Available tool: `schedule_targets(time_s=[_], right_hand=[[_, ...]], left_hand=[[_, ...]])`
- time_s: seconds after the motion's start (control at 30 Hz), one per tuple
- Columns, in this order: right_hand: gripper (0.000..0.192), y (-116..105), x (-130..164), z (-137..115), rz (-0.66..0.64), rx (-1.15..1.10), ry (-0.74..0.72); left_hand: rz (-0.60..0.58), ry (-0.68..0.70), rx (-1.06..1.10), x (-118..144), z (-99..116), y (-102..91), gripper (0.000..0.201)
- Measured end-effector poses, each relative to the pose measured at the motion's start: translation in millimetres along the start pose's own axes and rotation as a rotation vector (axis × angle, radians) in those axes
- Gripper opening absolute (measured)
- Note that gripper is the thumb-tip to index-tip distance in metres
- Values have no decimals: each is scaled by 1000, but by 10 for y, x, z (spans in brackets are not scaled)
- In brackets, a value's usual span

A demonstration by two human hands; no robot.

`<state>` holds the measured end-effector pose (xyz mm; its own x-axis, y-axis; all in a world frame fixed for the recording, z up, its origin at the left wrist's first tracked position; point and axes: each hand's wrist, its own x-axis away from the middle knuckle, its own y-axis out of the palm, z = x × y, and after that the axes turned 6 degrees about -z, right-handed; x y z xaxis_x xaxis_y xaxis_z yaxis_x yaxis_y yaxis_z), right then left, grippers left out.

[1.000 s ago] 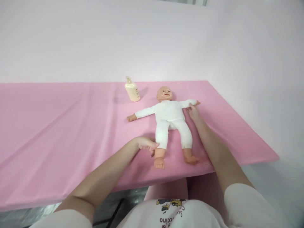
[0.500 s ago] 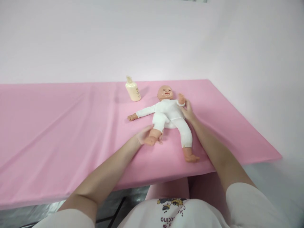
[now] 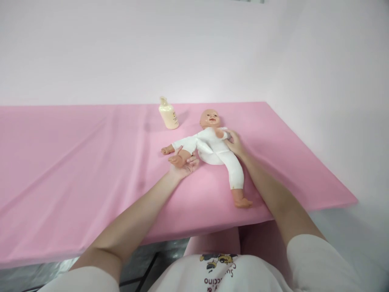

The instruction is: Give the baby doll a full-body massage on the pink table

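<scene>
Around the doll's lower leg [image 3: 184, 155], left hand [image 3: 180, 170] (loosely curled)

On the cloth-covered table [image 3: 75, 174], the baby doll [image 3: 216, 142] lies toward the right end, with the pump bottle [image 3: 169, 117] standing left of its head and the wall [image 3: 136, 52] behind.

On my feed the pink table [image 3: 60, 174] is running out of frame at nine o'clock and the shirt [image 3: 179, 275] at six, while I'm getting the doll's hand [image 3: 218, 133] blurred at two and the bottle's print [image 3: 175, 117] too small to read at eleven.
</scene>
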<state>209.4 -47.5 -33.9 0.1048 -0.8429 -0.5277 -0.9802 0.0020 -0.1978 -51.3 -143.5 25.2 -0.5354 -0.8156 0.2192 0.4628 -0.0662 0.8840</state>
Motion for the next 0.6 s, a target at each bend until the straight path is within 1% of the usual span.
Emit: schedule_targets(time_s=[0.03, 0.07, 0.1, 0.13, 0.2, 0.27, 0.3, 0.33, 0.37, 0.4, 0.43, 0.47, 0.53, 0.57, 0.6], right_hand=[[28, 41, 7, -17, -43, 54, -24], [29, 67, 9, -18, -51, 65, -28], [32, 78, 6, 0, -28, 35, -12], [37, 72, -3, 34, 13, -23, 20], [48, 17, -33, 136, 126, -167, 93], [52, -76, -67, 248, 247, -281, 160], [52, -124, -81, 294, 301, -324, 195], [51, -167, -91, 329, 346, -358, 233], [50, -199, -96, 348, 379, -380, 267], [49, -216, -96, 349, 396, -388, 285], [48, -217, -90, 333, 394, -377, 284], [46, -200, -78, 298, 366, -344, 265], [42, -124, -39, 183, 240, -207, 176], [39, -73, -15, 110, 144, -101, 116], [35, -20, 10, 36, 52, 15, 52]], left_hand=[[3, 3, 1, -4, 6, 8, 53], [-14, -17, -28, -4, 9, -2, 53], [-57, -59, -87, -1, 9, -29, 54], [-129, -120, -174, 8, 7, -67, 54], [-344, -284, -394, 40, -1, -151, 55], [-581, -502, -608, 83, -17, -215, 60], [-665, -602, -686, 102, -28, -231, 62], [-707, -667, -736, 115, -42, -238, 65], [-712, -682, -756, 119, -56, -236, 65], [-684, -634, -741, 112, -70, -227, 64], [-627, -529, -697, 94, -79, -213, 62], [-548, -387, -630, 66, -82, -198, 61], [-384, -104, -488, -6, -61, -169, 58], [-316, 1, -435, -42, -36, -159, 57], [-269, 78, -398, -73, -6, -154, 56]])
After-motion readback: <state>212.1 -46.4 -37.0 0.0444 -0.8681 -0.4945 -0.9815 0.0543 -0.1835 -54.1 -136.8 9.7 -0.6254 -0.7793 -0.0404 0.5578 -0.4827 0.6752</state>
